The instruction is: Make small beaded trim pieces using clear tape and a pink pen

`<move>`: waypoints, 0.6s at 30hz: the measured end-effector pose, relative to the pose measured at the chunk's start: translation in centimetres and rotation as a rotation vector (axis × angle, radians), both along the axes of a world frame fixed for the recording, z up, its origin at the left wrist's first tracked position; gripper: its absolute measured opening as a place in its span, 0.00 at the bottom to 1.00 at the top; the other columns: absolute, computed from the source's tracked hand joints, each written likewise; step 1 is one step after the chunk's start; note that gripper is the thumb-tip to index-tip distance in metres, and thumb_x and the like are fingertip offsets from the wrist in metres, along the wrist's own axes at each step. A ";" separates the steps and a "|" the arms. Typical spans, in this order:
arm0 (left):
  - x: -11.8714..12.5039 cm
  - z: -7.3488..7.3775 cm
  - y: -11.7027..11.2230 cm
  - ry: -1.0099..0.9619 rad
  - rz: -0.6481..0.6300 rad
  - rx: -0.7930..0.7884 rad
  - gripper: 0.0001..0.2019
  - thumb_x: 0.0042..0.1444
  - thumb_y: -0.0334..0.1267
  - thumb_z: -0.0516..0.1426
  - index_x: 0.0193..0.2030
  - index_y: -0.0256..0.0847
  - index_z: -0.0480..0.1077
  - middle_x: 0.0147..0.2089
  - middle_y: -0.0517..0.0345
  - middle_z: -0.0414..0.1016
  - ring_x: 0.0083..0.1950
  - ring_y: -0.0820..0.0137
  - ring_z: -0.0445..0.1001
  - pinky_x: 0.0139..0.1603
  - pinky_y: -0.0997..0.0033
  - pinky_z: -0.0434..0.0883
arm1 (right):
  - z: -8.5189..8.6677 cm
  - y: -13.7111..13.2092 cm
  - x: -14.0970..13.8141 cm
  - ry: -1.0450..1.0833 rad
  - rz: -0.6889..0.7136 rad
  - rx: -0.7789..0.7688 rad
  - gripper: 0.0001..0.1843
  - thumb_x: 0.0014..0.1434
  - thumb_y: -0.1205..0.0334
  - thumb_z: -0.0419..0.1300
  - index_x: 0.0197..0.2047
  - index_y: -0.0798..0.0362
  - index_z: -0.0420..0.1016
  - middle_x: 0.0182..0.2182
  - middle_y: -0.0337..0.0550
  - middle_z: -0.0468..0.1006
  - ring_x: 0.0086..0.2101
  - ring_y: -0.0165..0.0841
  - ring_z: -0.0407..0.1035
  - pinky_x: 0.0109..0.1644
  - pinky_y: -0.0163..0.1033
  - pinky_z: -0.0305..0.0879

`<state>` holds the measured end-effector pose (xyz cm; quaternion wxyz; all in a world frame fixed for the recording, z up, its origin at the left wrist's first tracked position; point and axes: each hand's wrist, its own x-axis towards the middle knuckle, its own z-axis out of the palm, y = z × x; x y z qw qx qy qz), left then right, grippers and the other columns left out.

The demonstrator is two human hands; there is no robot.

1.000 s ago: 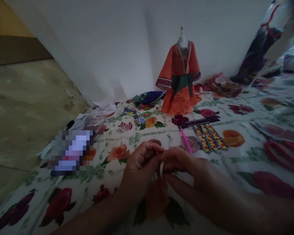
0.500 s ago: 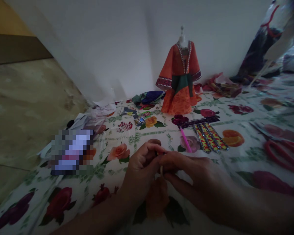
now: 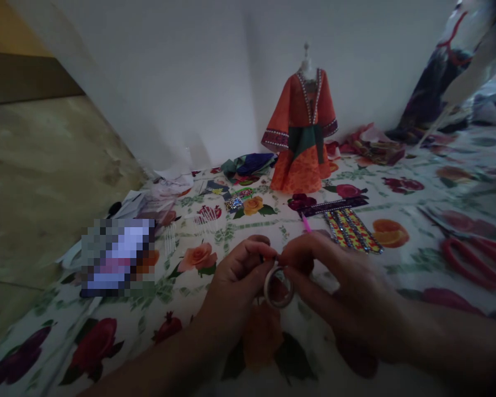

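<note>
Both hands meet low in the middle of the view over a flowered cloth (image 3: 400, 259). My left hand (image 3: 235, 284) has its fingers curled and pinches at the top of a small pale tape roll (image 3: 278, 287). My right hand (image 3: 334, 292) pinches the same spot from the right, and the roll hangs open-faced between the two hands. An orange piece of fabric (image 3: 262, 336) lies just under my left hand.
A small mannequin in an orange and green dress (image 3: 302, 132) stands by the wall. Patterned trim strips (image 3: 351, 229), a pink pen (image 3: 305, 223), fabric scraps (image 3: 246, 164) and red scissors (image 3: 477, 256) lie on the cloth. A blurred-out object (image 3: 118, 256) sits left.
The tape roll has turned from edge-on to face-on between my fingers. My right hand rose a little and now covers more of the pink pen.
</note>
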<state>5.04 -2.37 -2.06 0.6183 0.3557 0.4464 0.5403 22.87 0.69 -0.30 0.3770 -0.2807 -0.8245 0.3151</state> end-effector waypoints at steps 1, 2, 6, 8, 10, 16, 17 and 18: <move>0.0 0.1 0.0 -0.007 0.003 0.002 0.06 0.54 0.35 0.66 0.36 0.40 0.73 0.30 0.62 0.73 0.26 0.77 0.72 0.27 0.80 0.68 | 0.1 0.3 0.1 0.016 -0.018 -0.012 0.06 0.66 0.69 0.57 0.42 0.48 0.65 0.32 0.32 0.72 0.31 0.25 0.68 0.35 0.32 0.62; 0.0 0.1 0.1 -0.014 0.002 0.001 0.06 0.54 0.34 0.66 0.36 0.40 0.73 0.31 0.62 0.74 0.26 0.77 0.72 0.26 0.80 0.68 | 0.2 0.7 0.2 0.027 -0.034 -0.021 0.06 0.65 0.70 0.56 0.41 0.49 0.65 0.31 0.32 0.71 0.31 0.25 0.67 0.35 0.32 0.62; 0.0 0.2 0.2 -0.068 -0.048 0.012 0.04 0.56 0.31 0.64 0.36 0.40 0.72 0.38 0.58 0.79 0.24 0.77 0.74 0.26 0.78 0.70 | 0.0 1.9 0.4 0.042 -0.041 -0.130 0.06 0.65 0.71 0.55 0.37 0.50 0.64 0.29 0.33 0.69 0.29 0.25 0.64 0.32 0.32 0.60; 0.0 0.2 0.3 -0.087 -0.057 0.012 0.04 0.56 0.31 0.63 0.37 0.40 0.72 0.39 0.57 0.79 0.24 0.76 0.74 0.25 0.78 0.70 | -0.3 2.3 0.3 0.050 -0.023 -0.207 0.05 0.66 0.69 0.55 0.37 0.50 0.64 0.29 0.33 0.69 0.29 0.26 0.64 0.31 0.32 0.60; 0.0 0.1 0.4 -0.099 -0.055 0.000 0.04 0.57 0.30 0.62 0.37 0.39 0.72 0.40 0.56 0.79 0.24 0.77 0.74 0.25 0.78 0.69 | -0.4 2.4 0.3 0.061 -0.005 -0.268 0.05 0.66 0.68 0.54 0.37 0.51 0.64 0.29 0.33 0.69 0.29 0.26 0.64 0.32 0.33 0.60; 0.0 0.3 0.3 -0.091 -0.104 -0.047 0.04 0.57 0.31 0.62 0.39 0.40 0.71 0.38 0.57 0.77 0.23 0.77 0.73 0.23 0.80 0.68 | -0.3 3.0 0.1 0.084 0.004 -0.410 0.03 0.64 0.67 0.57 0.38 0.51 0.66 0.29 0.34 0.69 0.29 0.27 0.64 0.31 0.33 0.59; 0.0 0.3 0.2 -0.089 -0.110 -0.049 0.04 0.57 0.31 0.62 0.39 0.40 0.71 0.38 0.57 0.77 0.23 0.77 0.73 0.22 0.80 0.67 | -0.4 3.1 0.1 0.071 0.011 -0.444 0.02 0.64 0.66 0.57 0.38 0.52 0.67 0.29 0.35 0.70 0.29 0.28 0.64 0.31 0.34 0.59; -0.1 0.3 0.2 -0.088 -0.112 -0.047 0.05 0.57 0.32 0.62 0.39 0.40 0.71 0.38 0.58 0.76 0.23 0.78 0.73 0.21 0.81 0.67 | -0.4 3.2 0.1 0.057 0.022 -0.481 0.02 0.65 0.64 0.57 0.38 0.52 0.67 0.29 0.35 0.72 0.30 0.28 0.65 0.31 0.34 0.60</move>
